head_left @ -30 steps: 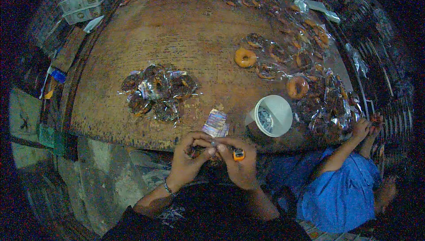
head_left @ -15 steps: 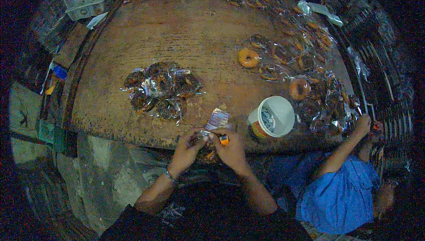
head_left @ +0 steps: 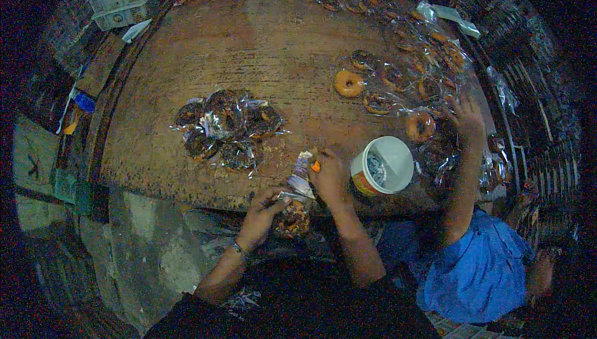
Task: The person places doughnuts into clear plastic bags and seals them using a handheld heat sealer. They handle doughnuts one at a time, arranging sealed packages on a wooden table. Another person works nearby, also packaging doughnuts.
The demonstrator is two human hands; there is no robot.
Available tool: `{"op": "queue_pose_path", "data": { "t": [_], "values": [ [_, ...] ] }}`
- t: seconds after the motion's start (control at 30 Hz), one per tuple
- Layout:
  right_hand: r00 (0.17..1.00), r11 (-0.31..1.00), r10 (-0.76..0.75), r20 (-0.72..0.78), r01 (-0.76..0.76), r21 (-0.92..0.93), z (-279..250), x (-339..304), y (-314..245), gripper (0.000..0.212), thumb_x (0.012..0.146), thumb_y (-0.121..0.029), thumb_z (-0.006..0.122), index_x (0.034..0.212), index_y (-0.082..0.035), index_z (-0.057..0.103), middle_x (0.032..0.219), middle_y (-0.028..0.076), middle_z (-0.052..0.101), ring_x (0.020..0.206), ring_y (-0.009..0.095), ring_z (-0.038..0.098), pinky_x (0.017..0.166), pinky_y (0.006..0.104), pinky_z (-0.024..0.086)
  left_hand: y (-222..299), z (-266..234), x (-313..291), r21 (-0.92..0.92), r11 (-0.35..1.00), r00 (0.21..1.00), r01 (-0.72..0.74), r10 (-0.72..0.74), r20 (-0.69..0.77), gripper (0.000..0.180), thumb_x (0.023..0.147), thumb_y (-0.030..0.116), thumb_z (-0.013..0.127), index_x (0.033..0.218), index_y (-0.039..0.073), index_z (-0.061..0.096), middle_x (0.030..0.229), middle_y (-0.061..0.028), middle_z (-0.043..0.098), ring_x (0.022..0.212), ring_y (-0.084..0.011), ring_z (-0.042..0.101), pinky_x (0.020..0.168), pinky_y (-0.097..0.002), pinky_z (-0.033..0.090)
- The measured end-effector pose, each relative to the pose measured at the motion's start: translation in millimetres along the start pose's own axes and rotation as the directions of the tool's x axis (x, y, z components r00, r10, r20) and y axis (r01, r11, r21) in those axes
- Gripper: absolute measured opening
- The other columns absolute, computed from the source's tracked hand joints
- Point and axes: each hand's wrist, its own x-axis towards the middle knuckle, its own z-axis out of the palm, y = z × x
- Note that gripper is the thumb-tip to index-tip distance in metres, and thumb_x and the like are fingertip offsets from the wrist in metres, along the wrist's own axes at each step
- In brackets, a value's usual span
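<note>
Tabletop [head_left: 298, 78] of scuffed wood, bagged doughnuts [head_left: 231, 118]; crates [head_left: 121, 15], dim room

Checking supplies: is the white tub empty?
Not empty: the white tub holds small pale pieces, visible through its open top; depth unclear.

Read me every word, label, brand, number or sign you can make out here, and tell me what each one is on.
None can be read.
Purple-and-white paper slips by the right hand: markings too blurred.
White bucket: the orange-yellow label on its side is too small and dim.
Black shirt: pale print, illegible.
Bagged doughnuts at left: pale patches, too blurred to tell whether they bear writing.
</note>
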Motion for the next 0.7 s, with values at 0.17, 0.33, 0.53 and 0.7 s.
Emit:
{"op": "queue_pose_path", "data": {
  "t": [0.17,0.33,0.53,0.7],
  "values": [
    [1.000,0.972,0.025,-0.015,-0.021,0.236,-13,-10,-15,0.015,0.076,-0.013,0.067,0.088,-0.004,0.066,0.090,0.016,0.065,0.084,0.032,0.062,0.072,0.0367,0.049,3,-2,-2,0.009,0.999,0.999,-0.035,0.035,-0.008,0.021,0.085,0.016,0.062,0.103,0.004,0.061,0.106,-0.0041,0.061,0.099,-0.0131,0.053,0.089,-0.0281,0.040],
    [0.995,0.827,-0.070,0.074,0.017,0.561,-33,-40,-36,0.017,0.080,-0.015,0.067,0.088,0.000,0.065,0.085,0.014,0.066,0.082,0.023,0.064,0.074,0.0321,0.048,10,-5,-4,0.257,0.956,0.987,-0.139,0.154,-0.042,0.021,0.088,0.015,0.058,0.104,0.002,0.060,0.106,-0.0061,0.061,0.098,-0.0142,0.055,0.088,-0.0289,0.041],
    [0.933,0.772,0.114,0.342,-0.300,0.561,-23,-58,-31,0.018,0.080,-0.017,0.069,0.086,-0.001,0.064,0.080,0.006,0.065,0.076,0.012,0.058,0.071,0.0269,0.046,8,6,-2,0.203,0.957,0.966,-0.209,0.234,-0.106,0.021,0.088,0.011,0.055,0.106,-0.001,0.058,0.094,-0.0082,0.064,0.089,-0.0137,0.058,0.080,-0.0274,0.045],
    [0.898,0.536,0.254,0.359,-0.440,0.720,-17,-47,-25,0.023,0.077,-0.016,0.071,0.095,-0.004,0.061,0.075,0.002,0.061,0.064,0.009,0.053,0.061,0.0245,0.044,16,7,-7,0.321,0.899,0.940,-0.299,0.335,-0.060,0.021,0.087,0.011,0.056,0.105,0.000,0.059,0.088,-0.0101,0.065,0.081,-0.0152,0.060,0.073,-0.0284,0.046]
  ]
}}
